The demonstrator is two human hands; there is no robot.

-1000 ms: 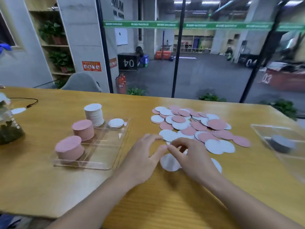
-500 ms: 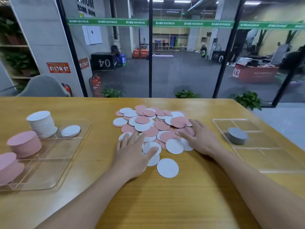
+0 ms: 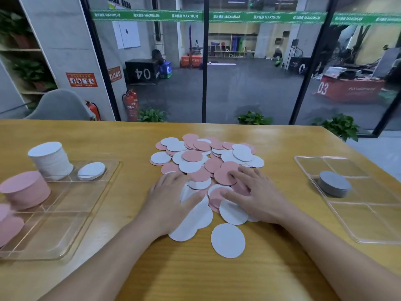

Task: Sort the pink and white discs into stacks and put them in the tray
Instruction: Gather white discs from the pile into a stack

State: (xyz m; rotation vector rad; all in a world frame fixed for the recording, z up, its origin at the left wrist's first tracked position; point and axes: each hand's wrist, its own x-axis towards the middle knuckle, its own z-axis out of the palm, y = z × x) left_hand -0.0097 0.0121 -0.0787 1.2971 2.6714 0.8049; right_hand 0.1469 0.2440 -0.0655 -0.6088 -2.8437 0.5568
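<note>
Head view: my left hand (image 3: 171, 198) lies flat with fingers spread on the white discs at the near edge of the pile (image 3: 206, 161). My right hand (image 3: 258, 196), also flat and spread, presses pink discs just beside it; neither grips anything. One white disc (image 3: 227, 240) lies apart, nearer than both hands. Left of them, the tray (image 3: 65, 213) holds a white stack (image 3: 51, 160) and pink stack (image 3: 26, 190).

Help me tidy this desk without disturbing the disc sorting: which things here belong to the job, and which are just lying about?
Part of the job:
loose disc pile
left tray
white stack
pink stack
left hand
right hand

Just lying about:
right tray
grey stack
</note>
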